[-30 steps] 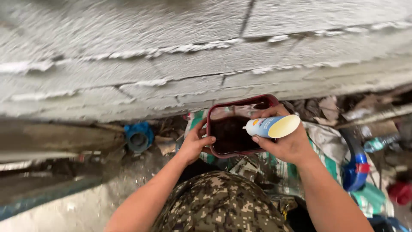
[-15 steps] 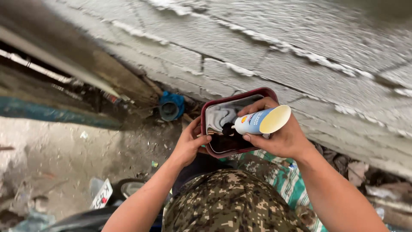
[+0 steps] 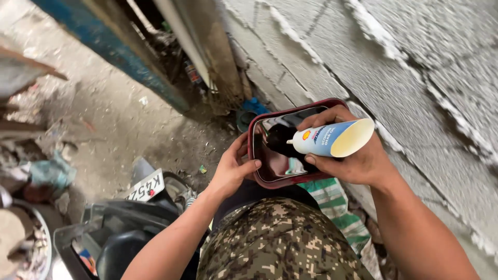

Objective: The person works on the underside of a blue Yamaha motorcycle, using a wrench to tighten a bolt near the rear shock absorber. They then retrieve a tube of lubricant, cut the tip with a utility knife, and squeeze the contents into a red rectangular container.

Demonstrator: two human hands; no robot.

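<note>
Maroon plastic container [image 3: 270, 176], rounded-rectangular, dark liquid pooled inside, sits right in front of my lap above the camouflage trousers [image 3: 280, 238]. Head view only, so one pass. My left hand [image 3: 231, 168] grips the container's near-left rim, thumb hooked over the edge, fingers curled under; closed on it, steadying. My right hand [image 3: 353, 158] is wrapped shut around a cut-off bottle [image 3: 329, 139], white and blue, lying on its side across the container's right rim, narrow neck pointing left into the container, open cut end facing right. Something dark shows at the neck, can't tell if it's liquid flowing or just a reflection. To do this step well, I judge: keep the container level with the left hand, keep the neck over the middle rather than over the rim, tilt the bottle slowly so nothing runs down the outside. Pose: both forearms come up from the bottom of frame, left from lower left, right from lower right, elbows bent, wrists converging on the container; right wrist is cocked inward. Around: rough grey block wall [image 3: 415, 78] on the right, striped green cloth [image 3: 332, 199] under the container, dusty concrete floor [image 3: 104, 119] left, rear of a scooter [image 3: 124, 233] with a white plate lower left, blue-painted post [image 3: 129, 57] leaning above.
</note>
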